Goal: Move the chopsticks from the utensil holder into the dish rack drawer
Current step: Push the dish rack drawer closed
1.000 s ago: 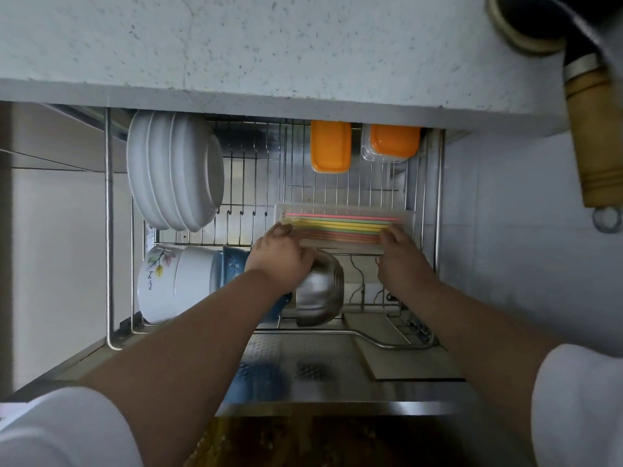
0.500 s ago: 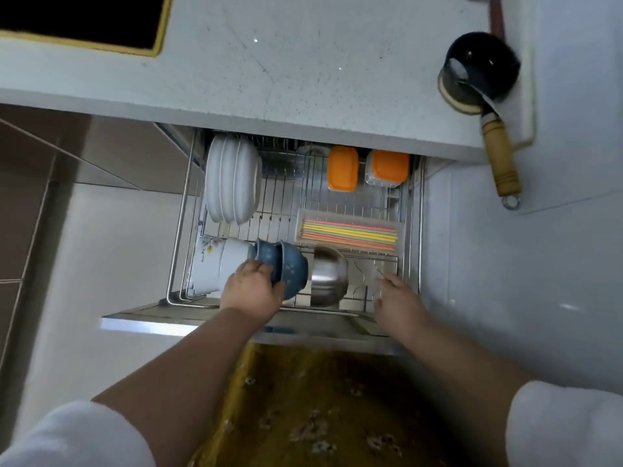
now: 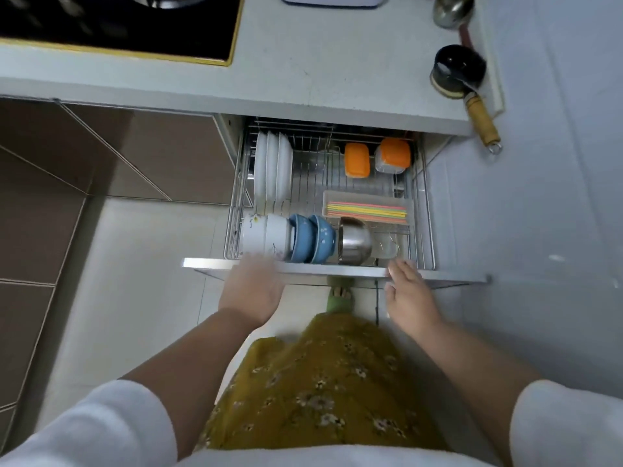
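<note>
The dish rack drawer [image 3: 337,268] stands pulled out below the counter. Inside it, toward the right, a clear tray [image 3: 364,197] holds the colourful chopsticks [image 3: 366,210] lying flat side by side. My left hand [image 3: 251,291] is blurred, fingers spread, at the drawer's front panel on the left. My right hand [image 3: 408,294] is open with its fingertips at the front panel's right part. Neither hand holds anything. No utensil holder is in view.
White plates [image 3: 271,173] stand at the rack's back left. White and blue bowls [image 3: 296,239] and a steel bowl [image 3: 354,241] line the front. Two orange-lidded boxes [image 3: 374,160] sit at the back. A stove [image 3: 118,25] and ladles [image 3: 462,75] lie on the counter.
Both hands have left the chopstick tray and drawn back to the drawer's front edge. The view has risen, now taking in the counter and stove.
</note>
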